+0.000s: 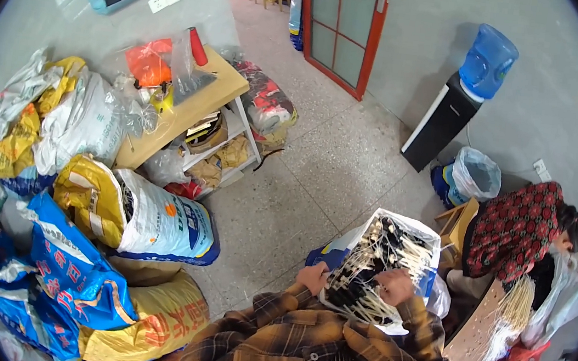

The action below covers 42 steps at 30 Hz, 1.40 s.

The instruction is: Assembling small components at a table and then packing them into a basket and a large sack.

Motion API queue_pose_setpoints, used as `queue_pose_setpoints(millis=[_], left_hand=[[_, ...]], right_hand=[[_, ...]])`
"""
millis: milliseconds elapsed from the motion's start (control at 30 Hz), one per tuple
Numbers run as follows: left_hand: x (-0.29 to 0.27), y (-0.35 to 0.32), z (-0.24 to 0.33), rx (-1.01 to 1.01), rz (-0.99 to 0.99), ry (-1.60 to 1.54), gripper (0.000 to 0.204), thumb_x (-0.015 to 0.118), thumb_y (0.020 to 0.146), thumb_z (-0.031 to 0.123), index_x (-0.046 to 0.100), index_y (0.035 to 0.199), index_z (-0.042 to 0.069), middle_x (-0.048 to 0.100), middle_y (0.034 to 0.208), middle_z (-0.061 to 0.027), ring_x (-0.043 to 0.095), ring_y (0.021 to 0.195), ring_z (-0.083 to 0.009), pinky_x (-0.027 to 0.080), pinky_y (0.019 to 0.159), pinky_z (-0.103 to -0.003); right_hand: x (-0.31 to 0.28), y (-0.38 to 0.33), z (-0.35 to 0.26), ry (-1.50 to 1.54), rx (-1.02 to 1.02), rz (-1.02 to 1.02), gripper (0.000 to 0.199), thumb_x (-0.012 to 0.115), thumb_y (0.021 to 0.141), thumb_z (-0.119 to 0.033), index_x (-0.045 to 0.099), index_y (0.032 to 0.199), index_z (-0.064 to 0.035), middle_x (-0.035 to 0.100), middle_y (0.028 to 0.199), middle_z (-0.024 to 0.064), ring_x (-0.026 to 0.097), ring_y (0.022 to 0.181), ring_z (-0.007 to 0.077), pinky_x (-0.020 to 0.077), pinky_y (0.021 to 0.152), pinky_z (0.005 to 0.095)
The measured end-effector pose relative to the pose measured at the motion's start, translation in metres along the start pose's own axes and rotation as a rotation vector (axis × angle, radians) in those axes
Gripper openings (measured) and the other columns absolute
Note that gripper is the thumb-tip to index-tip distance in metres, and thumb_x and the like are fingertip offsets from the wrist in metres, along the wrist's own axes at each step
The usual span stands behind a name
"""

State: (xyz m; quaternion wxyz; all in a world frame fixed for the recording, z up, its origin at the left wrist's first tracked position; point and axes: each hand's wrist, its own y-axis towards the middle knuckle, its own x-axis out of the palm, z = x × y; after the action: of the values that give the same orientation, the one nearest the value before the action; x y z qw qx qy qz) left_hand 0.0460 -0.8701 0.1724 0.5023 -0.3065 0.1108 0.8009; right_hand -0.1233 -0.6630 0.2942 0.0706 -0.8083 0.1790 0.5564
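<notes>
Grey speckled tile floor [318,177], pale walls [563,90], red-framed glass door [341,22], wooden shelf table [190,109]

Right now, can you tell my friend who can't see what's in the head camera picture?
A person's left hand and right hand grip an open white sack full of pale sticks with dark ends. Stuffed sacks pile up left; another person bends at right.

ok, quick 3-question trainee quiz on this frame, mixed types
1. True or false: both hands grip the open sack of pale sticks.
2. The water dispenser stands: A) by the far wall, B) on the wooden table, C) beside the left sacks.
3. Fill in: the person's left hand holds the sack's ____ edge.

Key: 1 true; 2 A; 3 left. The right hand holds its near rim among the sticks.
</notes>
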Motion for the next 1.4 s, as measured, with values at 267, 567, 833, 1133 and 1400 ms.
queue_pose_setpoints(millis=[267,567,833,1133,1400], left_hand=[[-0.010,0.039,-0.012,-0.240,-0.160,-0.162,0.032,0.061,0.074,0.025,0.052,0.098,0.005,0.055,0.066,-0.0082,0.052,0.054,-0.0193,0.042,0.052,-0.036],[0.013,0.035,-0.022,-0.121,-0.443,0.237,0.041,0.043,0.080,0.032,0.059,0.061,-0.001,0.056,0.055,-0.0147,0.051,0.050,-0.0311,0.040,0.049,-0.044],[0.010,0.032,-0.047,0.161,-0.328,0.624,0.033,0.048,0.072,0.037,0.062,0.063,0.008,0.061,0.061,-0.0096,0.052,0.053,-0.0289,0.038,0.047,-0.041],[-0.018,-0.005,0.072,0.352,-0.297,0.443,0.018,0.062,0.067,0.026,0.060,0.081,0.016,0.062,0.080,0.0009,0.056,0.068,-0.0236,0.043,0.057,-0.035],[0.001,0.008,0.038,0.796,-0.398,0.593,0.024,0.061,0.067,0.019,0.056,0.091,0.018,0.054,0.100,0.0029,0.048,0.095,-0.0186,0.039,0.074,-0.032]], right_hand=[[0.015,-0.098,0.064,-0.047,1.024,0.458,0.054,0.067,0.074,-0.029,0.052,0.119,-0.0034,0.059,0.109,0.0134,0.059,0.086,0.0288,0.0473,0.073,0.0346],[0.102,-0.168,0.096,-0.101,1.288,0.196,0.029,0.052,0.080,-0.031,0.060,0.095,-0.0070,0.062,0.078,0.0189,0.055,0.066,0.0403,0.0427,0.057,0.0456],[-0.004,-0.058,0.083,-0.511,0.796,0.465,0.049,0.058,0.071,-0.030,0.051,0.115,-0.0113,0.060,0.102,0.0103,0.057,0.082,0.0306,0.0427,0.073,0.0416],[0.049,0.029,0.021,-0.345,0.290,0.300,0.062,0.060,0.070,-0.036,0.047,0.126,-0.0132,0.047,0.128,0.0113,0.048,0.103,0.0278,0.0324,0.091,0.0445],[0.033,0.006,0.027,-0.181,0.413,0.373,0.059,0.058,0.072,-0.037,0.048,0.124,-0.0106,0.047,0.128,0.0102,0.048,0.102,0.0281,0.0333,0.090,0.0425]])
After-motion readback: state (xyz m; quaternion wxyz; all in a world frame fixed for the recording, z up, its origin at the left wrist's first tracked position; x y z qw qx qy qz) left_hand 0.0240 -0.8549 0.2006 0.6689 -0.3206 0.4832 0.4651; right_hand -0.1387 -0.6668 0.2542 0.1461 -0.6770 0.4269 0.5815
